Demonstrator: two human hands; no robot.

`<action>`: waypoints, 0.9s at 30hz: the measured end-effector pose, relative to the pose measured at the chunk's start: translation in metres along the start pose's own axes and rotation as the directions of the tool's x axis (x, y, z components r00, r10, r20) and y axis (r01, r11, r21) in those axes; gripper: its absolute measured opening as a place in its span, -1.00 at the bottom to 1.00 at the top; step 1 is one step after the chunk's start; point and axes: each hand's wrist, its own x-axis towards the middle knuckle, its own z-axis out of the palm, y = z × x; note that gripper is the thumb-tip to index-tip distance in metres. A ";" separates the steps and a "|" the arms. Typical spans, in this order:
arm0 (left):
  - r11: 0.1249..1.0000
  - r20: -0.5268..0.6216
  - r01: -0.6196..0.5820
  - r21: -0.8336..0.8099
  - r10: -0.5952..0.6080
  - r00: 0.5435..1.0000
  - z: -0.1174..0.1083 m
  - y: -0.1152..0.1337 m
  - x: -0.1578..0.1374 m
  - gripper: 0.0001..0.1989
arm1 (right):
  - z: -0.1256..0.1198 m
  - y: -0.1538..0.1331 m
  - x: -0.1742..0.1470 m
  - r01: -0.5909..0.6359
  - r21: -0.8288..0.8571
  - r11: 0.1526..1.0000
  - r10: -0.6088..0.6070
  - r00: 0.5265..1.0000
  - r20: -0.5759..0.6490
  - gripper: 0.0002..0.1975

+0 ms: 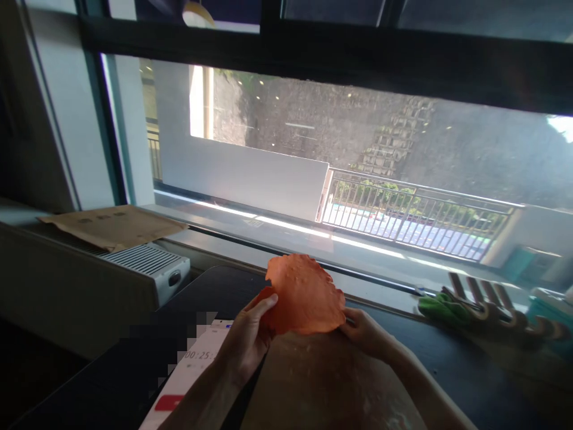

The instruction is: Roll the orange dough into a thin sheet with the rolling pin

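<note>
Taking the orange sheet [307,292] as the hub of the clock, it is held up in front of the window side of the dark tabletop [226,286], tilted so its broad face shows, with a ragged rim from twelve round to three and a smoother lower edge. The left hand [248,334], at eight o'clock, grasps it — the thumb lies flat on the near face while the other fingers go behind, mostly hidden. The right hand [364,331], at four, pinches the lower right edge, its fingertips partly out of sight behind the sheet. At six o'clock a brownish board [331,382] with a slightly shiny surface reaches toward the viewer; whether the sheet's lower edge touches it I cannot tell. A pale screen [190,370] sits at eight, behind the left forearm, with timer digits starting 00:25 and a red block, its outer side pixelated. At nine stands a white slatted unit [159,269], and a brown paper envelope [114,226] lies over it toward ten. A grey panel [242,182] shows beyond the glass at eleven, and a metal railing [416,218] at two. Near three o'clock lie a green cloth [441,307] and a row of brown pieces [492,307] — too blurred to identify — with a teal container [544,307] just past them.
</note>
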 end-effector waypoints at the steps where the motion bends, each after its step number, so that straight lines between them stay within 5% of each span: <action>1: 1.000 0.015 0.028 0.014 -0.028 1.000 0.000 -0.003 -0.001 -0.78 | -0.003 -0.002 -0.008 -0.016 0.071 0.997 0.020 0.998 -0.052 -0.65; 4: 0.993 0.067 0.105 0.057 -0.109 0.992 0.002 -0.016 -0.007 -0.77 | -0.012 -0.012 -0.037 -0.112 0.454 0.884 0.216 0.959 -0.183 -0.48; 7: 0.973 0.158 0.177 0.146 -0.200 0.967 0.006 -0.032 -0.015 -0.75 | -0.011 -0.022 -0.065 -0.162 0.669 0.726 0.350 0.924 -0.156 -0.40; 11: 0.943 0.364 -0.002 0.332 -0.126 0.923 0.007 -0.047 -0.021 -0.64 | 0.008 -0.020 -0.088 -0.128 0.598 0.791 0.354 0.893 -0.277 -0.41; 14: 0.883 0.370 -0.132 0.450 -0.050 0.928 0.003 -0.051 -0.021 -0.67 | 0.021 -0.012 -0.096 -0.118 0.599 0.792 0.386 0.857 -0.341 -0.44; 17: 0.850 0.309 -0.085 0.520 -0.094 0.946 0.003 -0.054 -0.022 -0.68 | 0.025 -0.003 -0.101 -0.131 0.647 0.751 0.444 0.826 -0.348 -0.46; 22: 0.888 0.362 -0.009 0.459 -0.178 0.915 0.010 -0.056 -0.035 -0.57 | 0.024 0.004 -0.108 -0.179 0.571 0.801 0.413 0.855 -0.312 -0.51; 27: 0.854 0.186 0.244 0.459 -0.361 0.914 0.008 -0.058 -0.039 -0.70 | 0.031 -0.004 -0.109 -0.157 0.660 0.735 0.405 0.882 -0.240 -0.55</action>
